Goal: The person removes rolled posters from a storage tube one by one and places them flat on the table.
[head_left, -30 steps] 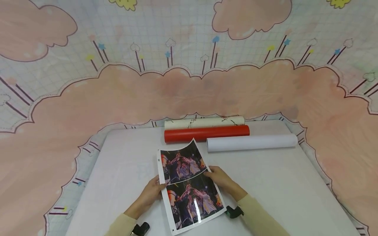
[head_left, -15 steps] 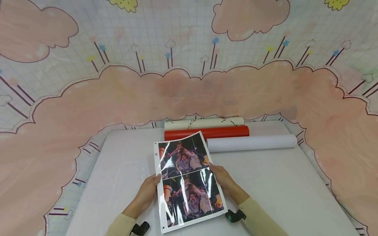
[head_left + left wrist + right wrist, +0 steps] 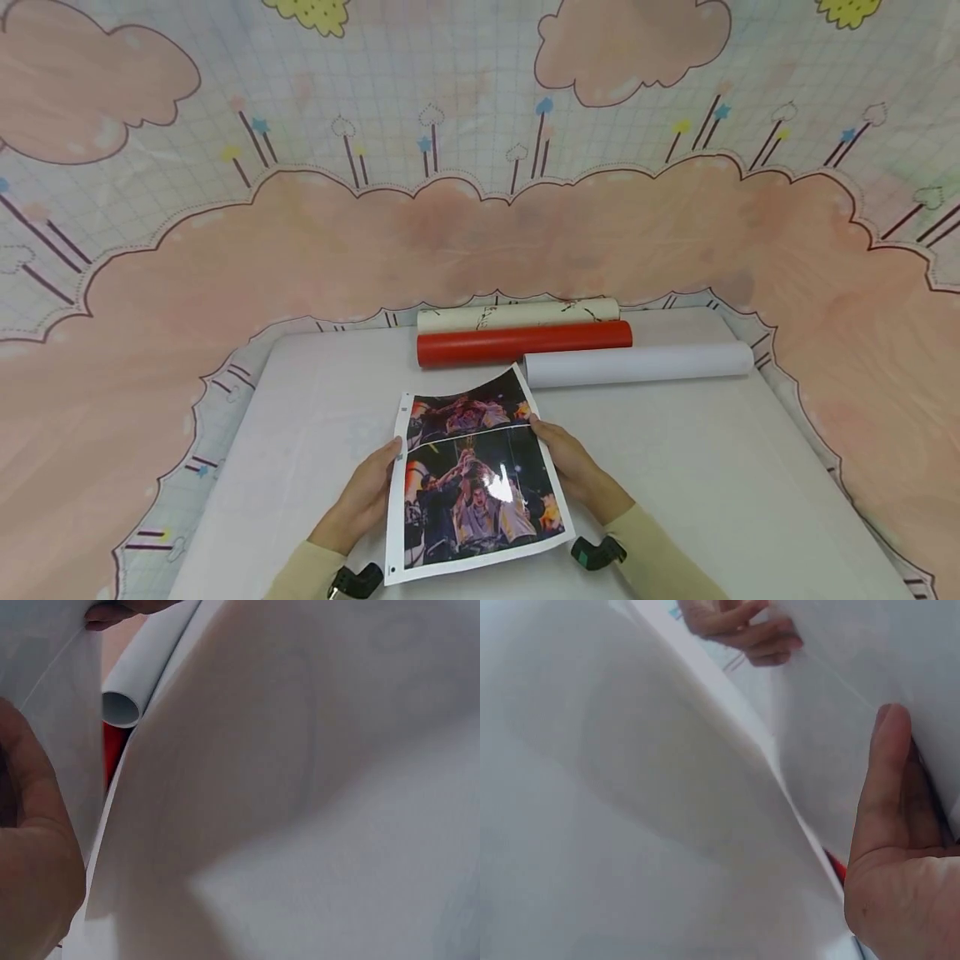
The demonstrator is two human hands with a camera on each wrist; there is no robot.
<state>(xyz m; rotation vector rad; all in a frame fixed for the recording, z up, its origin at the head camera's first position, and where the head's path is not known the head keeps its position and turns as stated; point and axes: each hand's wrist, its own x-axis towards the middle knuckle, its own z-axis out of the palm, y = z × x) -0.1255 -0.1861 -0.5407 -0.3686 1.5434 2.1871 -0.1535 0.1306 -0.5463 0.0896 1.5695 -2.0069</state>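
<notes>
A glossy photo sheet (image 3: 487, 492) with a white border carries two similar pictures, one above the other, separated by a white line. My left hand (image 3: 363, 496) pinches its left edge, and my right hand (image 3: 583, 471) pinches the right edge, thumb on the front. The sheet bends, its upper part leaning away. In the left wrist view, my left hand (image 3: 41, 877) is beside the pale back of the sheet (image 3: 67, 742). The right wrist view shows my right hand (image 3: 896, 832) with its fingers against that back, and the fingertips of my left hand (image 3: 742, 626) across from it.
Behind the sheet on the white table (image 3: 300, 400) lie a red roll (image 3: 525, 340), a white roll (image 3: 637, 365) and a cream patterned roll (image 3: 517, 314). A cloud-patterned cloth (image 3: 480, 242) hangs behind the table. A black wrist device (image 3: 597, 552) sits near the right sleeve.
The photo sheet first tilted up toward the head camera, its top edge rising over the red roll, then leaned back and that edge lowered. My left hand shifted slightly left.
</notes>
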